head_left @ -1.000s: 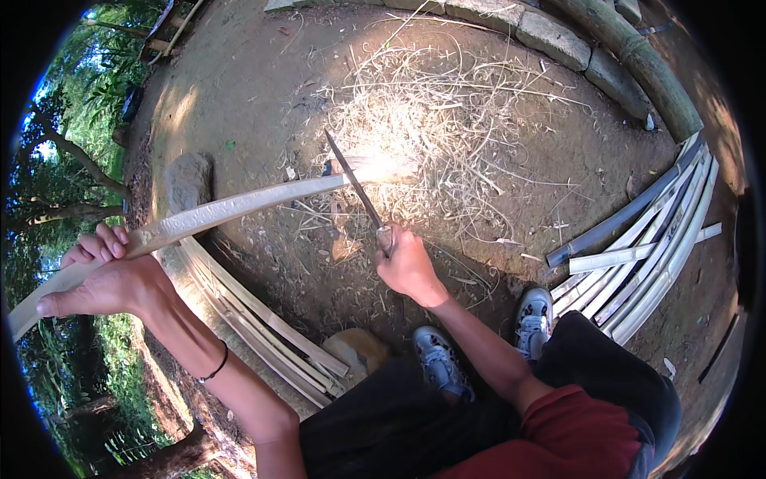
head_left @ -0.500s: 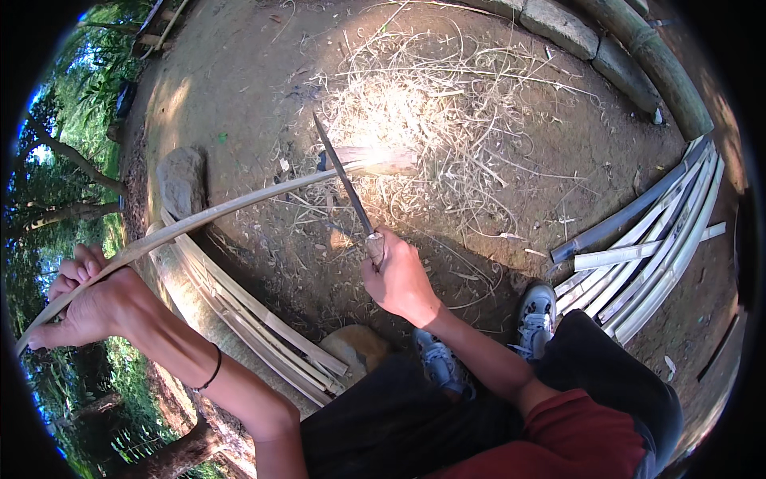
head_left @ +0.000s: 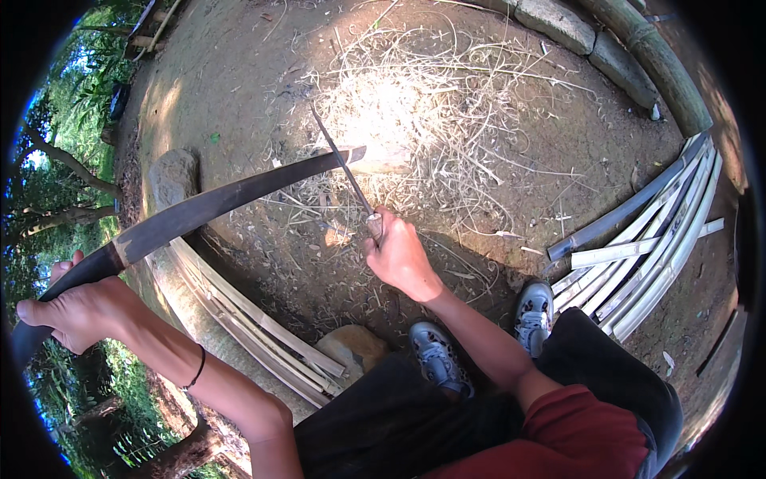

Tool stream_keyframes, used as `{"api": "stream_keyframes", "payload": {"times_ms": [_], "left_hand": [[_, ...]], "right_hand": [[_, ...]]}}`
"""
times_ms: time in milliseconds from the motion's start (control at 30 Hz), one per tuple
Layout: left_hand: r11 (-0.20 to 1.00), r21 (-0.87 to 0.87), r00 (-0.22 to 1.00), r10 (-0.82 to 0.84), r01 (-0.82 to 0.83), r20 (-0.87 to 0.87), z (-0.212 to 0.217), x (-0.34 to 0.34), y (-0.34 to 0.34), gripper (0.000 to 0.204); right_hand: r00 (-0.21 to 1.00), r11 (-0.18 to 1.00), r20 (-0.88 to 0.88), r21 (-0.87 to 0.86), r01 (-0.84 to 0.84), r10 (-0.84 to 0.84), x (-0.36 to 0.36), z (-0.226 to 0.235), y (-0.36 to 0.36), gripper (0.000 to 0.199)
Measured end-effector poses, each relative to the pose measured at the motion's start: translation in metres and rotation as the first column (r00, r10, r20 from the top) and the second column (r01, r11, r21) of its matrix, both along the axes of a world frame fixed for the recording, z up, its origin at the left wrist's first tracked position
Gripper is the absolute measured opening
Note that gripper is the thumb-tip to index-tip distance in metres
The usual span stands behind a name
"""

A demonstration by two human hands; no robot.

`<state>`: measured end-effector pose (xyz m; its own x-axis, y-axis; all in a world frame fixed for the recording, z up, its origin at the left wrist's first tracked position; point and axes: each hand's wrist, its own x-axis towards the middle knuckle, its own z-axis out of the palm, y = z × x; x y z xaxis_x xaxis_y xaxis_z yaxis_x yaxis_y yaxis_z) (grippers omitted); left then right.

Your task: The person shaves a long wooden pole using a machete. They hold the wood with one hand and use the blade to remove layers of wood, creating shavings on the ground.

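Note:
My left hand [head_left: 88, 307] is closed around the near end of a long bamboo strip [head_left: 215, 205], thumb along it. The strip's dark, smooth side faces up, with a paler band just beyond my fingers. It slants away to the right, its far tip at a sunlit block of wood [head_left: 391, 158]. My right hand [head_left: 403, 259] grips the short wooden handle of a knife [head_left: 357, 188]. Its long, narrow dark blade points away and crosses the strip near the far tip. Whether the edge touches the strip I cannot tell.
Curly shavings [head_left: 471, 112] cover the ground ahead. Pale split strips [head_left: 247, 307] lie at my left, more bamboo strips [head_left: 662, 247] at my right. A rock [head_left: 174, 176] and a rounded stone [head_left: 353, 351] sit nearby. A thick bamboo pole [head_left: 646, 56] lies beside stone blocks [head_left: 558, 28].
My left hand has turned the bamboo strip over: its pale side faced up before, now its dark side does. The right hand and knife have barely moved.

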<state>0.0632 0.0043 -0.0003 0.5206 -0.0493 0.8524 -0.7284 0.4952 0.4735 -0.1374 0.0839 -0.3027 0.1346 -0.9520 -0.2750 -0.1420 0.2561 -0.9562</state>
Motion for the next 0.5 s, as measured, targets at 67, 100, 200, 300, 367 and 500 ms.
{"api": "stream_keyframes", "payload": {"times_ms": [67,100,200,300,367,500], "left_hand": [[1.000,0.024,0.999,-0.002,0.001,0.039,0.000,0.003,-0.001,0.040],[0.999,0.036,0.998,-0.006,0.004,0.061,0.001,0.003,-0.002,0.036],[0.998,-0.009,0.997,-0.065,0.065,-0.037,-0.003,-0.006,-0.003,0.025],[0.999,0.049,0.999,-0.024,0.023,0.031,-0.007,-0.028,0.000,0.022],[0.996,0.080,0.999,-0.043,0.041,0.023,-0.007,-0.038,0.006,0.024],[0.994,0.066,0.995,-0.094,0.091,0.038,-0.011,-0.058,0.008,0.030]], "right_hand": [[1.000,1.000,-0.027,0.022,0.010,-0.010,-0.006,0.004,-0.003,0.046],[1.000,0.998,0.009,0.057,-0.004,0.004,-0.011,0.009,-0.004,0.050],[0.992,0.988,0.107,0.136,-0.080,0.065,-0.023,0.037,0.000,0.049],[0.973,0.995,0.216,0.043,-0.091,0.079,-0.022,0.058,0.008,0.040],[0.977,0.994,0.189,0.006,-0.105,0.102,-0.019,0.074,0.010,0.035],[0.982,0.998,0.178,-0.002,-0.063,0.063,-0.011,0.064,0.013,0.030]]}}
